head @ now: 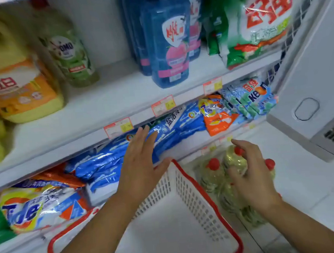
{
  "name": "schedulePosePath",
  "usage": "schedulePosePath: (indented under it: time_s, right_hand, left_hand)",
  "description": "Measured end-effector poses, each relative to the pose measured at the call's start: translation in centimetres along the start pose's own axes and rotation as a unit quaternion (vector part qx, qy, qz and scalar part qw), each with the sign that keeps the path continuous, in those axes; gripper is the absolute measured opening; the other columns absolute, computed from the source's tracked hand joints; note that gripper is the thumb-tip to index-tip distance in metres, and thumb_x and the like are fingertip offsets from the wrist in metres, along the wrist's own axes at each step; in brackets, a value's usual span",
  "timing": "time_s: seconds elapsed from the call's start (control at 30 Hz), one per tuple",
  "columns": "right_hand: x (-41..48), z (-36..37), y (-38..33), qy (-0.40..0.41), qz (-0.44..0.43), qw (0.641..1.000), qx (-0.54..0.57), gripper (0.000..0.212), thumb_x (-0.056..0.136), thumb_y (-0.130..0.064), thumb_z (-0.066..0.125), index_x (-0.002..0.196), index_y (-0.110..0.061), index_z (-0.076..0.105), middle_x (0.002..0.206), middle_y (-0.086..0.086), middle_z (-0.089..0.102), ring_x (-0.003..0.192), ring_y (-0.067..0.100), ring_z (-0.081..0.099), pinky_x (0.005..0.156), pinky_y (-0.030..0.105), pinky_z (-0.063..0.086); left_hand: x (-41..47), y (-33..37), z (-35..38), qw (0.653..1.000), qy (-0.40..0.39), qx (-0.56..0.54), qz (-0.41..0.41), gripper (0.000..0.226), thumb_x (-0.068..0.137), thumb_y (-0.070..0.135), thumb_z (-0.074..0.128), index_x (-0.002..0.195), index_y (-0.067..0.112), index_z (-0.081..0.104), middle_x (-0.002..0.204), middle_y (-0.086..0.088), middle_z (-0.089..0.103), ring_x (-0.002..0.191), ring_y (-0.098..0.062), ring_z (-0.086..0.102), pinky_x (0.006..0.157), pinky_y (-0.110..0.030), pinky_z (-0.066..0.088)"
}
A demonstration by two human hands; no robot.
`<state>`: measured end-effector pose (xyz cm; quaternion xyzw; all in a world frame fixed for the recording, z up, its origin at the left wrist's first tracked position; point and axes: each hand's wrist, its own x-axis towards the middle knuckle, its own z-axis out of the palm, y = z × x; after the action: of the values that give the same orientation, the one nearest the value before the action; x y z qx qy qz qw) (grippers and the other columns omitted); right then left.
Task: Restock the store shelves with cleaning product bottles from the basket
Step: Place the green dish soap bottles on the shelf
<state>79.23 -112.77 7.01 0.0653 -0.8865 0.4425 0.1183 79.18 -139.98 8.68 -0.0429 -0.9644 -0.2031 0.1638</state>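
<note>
White basket (pixel 192 202): plastic lattice walls with a red rim, low in the middle of the view; its floor shows white.
Left hand (pixel 140 166): above the far corner of the basket, palm down, the fingers straight and a little spread, holding nothing; the thumb points toward the rim.
Right hand (pixel 252 177): just to the right of the basket, outside it, the fingers curled round the top part of the middle bottle (pixel 234 160) (this part is blurred, so how firm the grip is I cannot tell).
Yellow-green bottles (pixel 212 177): three red caps show, standing close together just right of the basket, beside its right wall; none is inside it.
Blue bags (pixel 107 159): lying on the shelf directly behind the basket, partly under the left hand's fingers.
Tide bag (pixel 36 206): on the same level, left of the basket.
Orange bag (pixel 219 118): behind the basket and to its right.
Price tags (pixel 118 127): on the shelf edge (pixel 61 149) above the blue bags.
Blue bottles (pixel 168 43): upright, on the shelf high above the basket.
Yellow jug (pixel 13 80): same high shelf, far left of the basket.
White cabinet (pixel 310 70): well to the right of the basket.
</note>
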Motion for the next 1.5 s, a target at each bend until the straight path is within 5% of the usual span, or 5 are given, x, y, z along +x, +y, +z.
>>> schedulePosePath:
  time_s: [0.2,0.37,0.87,1.33,1.5]
  right_hand:
    - [8.2,7.1,-11.4,-0.054,-0.150,0.983,0.086,0.054,0.090,0.000,0.063,0.132,-0.029,0.047,0.129,-0.009,0.047,0.121,0.014,0.051,0.103,0.042,0.047]
    - [14.9,13.2,-18.2,-0.107,-0.210,0.967,0.097,0.049,0.091,-0.006,0.063,0.134,-0.025,0.047,0.125,-0.004,0.048,0.115,0.011,0.052,0.103,0.041,0.046]
    - [29.3,30.5,-25.6,-0.206,-0.037,0.945,0.252,0.112,0.071,-0.026,0.088,0.154,-0.025,0.013,0.149,0.000,0.044,0.131,0.016,0.049,0.104,0.029,0.042]
    - [24.3,23.6,-24.1,-0.200,-0.091,0.953,0.206,0.107,0.061,-0.020,0.094,0.143,-0.020,0.026,0.122,-0.011,0.054,0.105,0.003,0.057,0.083,0.016,0.049]
    - [21.8,21.4,-26.4,-0.166,-0.055,0.960,0.221,0.074,0.059,-0.023,0.095,0.120,-0.019,0.054,0.108,-0.010,0.069,0.096,0.008,0.068,0.082,0.027,0.055]
  left_hand:
    - [4.1,-8.9,-8.9,0.993,0.053,0.099,-0.032,0.083,0.079,0.059,0.071,0.143,0.012,0.047,0.156,-0.009,0.037,0.146,-0.025,0.031,0.119,-0.041,0.027]
    - [3.8,-16.4,-11.4,0.977,-0.035,0.189,-0.098,0.102,0.073,0.093,0.029,0.145,0.022,0.046,0.155,-0.003,0.040,0.144,-0.019,0.035,0.114,-0.037,0.033]
    - [3.5,-18.6,-9.3,0.962,0.049,0.259,-0.067,0.090,0.075,0.090,0.024,0.116,0.026,0.072,0.127,0.002,0.067,0.114,-0.015,0.066,0.096,-0.031,0.041]
    - [3.6,-17.9,-9.6,0.969,0.053,0.228,-0.079,0.090,0.072,0.088,0.032,0.119,0.022,0.071,0.129,-0.002,0.066,0.116,-0.018,0.065,0.094,-0.035,0.051]
    - [3.8,-16.9,-11.4,0.971,-0.052,0.190,-0.136,0.101,0.070,0.093,0.031,0.152,0.033,0.030,0.162,0.008,0.023,0.148,-0.010,0.023,0.118,-0.030,0.024]
